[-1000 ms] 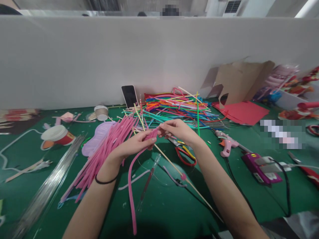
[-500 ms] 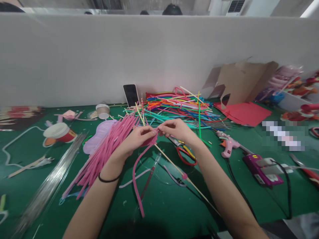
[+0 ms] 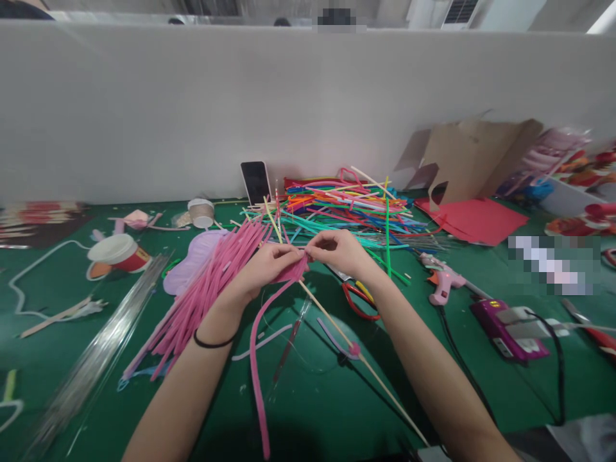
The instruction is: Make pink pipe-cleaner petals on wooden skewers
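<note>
My left hand is closed, thumb and fingers pinching a flat piece of pink pipe cleaner work at the middle of the table. From it a long pink pipe cleaner hangs down towards me. My right hand meets the left one, its thumb and forefinger pinched on the edge of the same pink work. A thin wooden stick slants from beneath the work to the lower right and carries a small pink knob. Fingertips hide the exact grip. Red and yellow handled scissors lie beside my right forearm.
Pink pipe cleaners lie bundled at left; a multicoloured heap is behind. At right are a pink glue gun and a purple power strip with cables. A paper cup and wires sit left.
The hanging end of the pink pipe cleaner has swung left and reaches lower. Both hands stay pinched at nearly the same spot. The view has shifted slightly.
</note>
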`<act>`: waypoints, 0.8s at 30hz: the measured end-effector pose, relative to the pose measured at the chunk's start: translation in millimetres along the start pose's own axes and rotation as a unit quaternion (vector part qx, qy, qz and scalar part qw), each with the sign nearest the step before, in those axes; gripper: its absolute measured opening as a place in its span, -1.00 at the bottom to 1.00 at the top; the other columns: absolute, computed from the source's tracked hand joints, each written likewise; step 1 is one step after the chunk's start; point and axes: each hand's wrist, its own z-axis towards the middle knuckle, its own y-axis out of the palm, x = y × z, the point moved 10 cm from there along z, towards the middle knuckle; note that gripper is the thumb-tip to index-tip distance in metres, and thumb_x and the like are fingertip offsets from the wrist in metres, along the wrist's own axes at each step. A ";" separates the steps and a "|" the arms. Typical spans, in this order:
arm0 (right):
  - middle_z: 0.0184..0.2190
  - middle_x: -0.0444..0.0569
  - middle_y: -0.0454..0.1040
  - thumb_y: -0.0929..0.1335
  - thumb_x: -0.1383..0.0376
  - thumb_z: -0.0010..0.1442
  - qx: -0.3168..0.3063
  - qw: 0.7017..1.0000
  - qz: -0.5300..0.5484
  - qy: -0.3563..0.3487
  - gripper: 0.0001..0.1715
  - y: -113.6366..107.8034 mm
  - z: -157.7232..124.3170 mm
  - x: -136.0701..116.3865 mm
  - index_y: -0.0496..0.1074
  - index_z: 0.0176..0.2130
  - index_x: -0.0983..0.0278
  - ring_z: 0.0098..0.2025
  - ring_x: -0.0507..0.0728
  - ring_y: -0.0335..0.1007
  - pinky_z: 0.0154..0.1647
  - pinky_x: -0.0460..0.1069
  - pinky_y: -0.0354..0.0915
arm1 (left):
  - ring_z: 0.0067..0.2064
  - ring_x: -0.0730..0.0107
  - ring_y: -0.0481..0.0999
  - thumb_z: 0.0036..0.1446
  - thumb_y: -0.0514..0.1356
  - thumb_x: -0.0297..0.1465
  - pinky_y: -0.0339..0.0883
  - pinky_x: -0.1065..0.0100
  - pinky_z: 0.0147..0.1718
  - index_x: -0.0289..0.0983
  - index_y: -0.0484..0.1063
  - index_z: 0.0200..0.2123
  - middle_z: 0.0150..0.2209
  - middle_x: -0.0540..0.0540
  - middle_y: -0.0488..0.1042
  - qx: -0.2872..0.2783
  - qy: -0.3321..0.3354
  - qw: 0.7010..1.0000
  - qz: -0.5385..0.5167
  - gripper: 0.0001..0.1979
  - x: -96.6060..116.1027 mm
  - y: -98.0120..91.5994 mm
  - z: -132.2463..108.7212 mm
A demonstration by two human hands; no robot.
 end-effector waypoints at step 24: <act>-0.22 0.03 0.48 0.25 0.28 0.28 0.047 0.954 -0.225 -0.194 -0.80 19.2 -14.9 -45.4 0.46 -0.25 0.23 -0.17 0.13 0.38 -0.13 -0.01 0.25 | -0.44 0.36 0.56 -0.01 0.31 -0.21 0.40 0.41 -0.47 -0.30 0.53 -0.43 -0.48 -0.08 0.58 0.030 -0.074 0.993 -0.086 -0.76 -12.6 -16.4 -3.6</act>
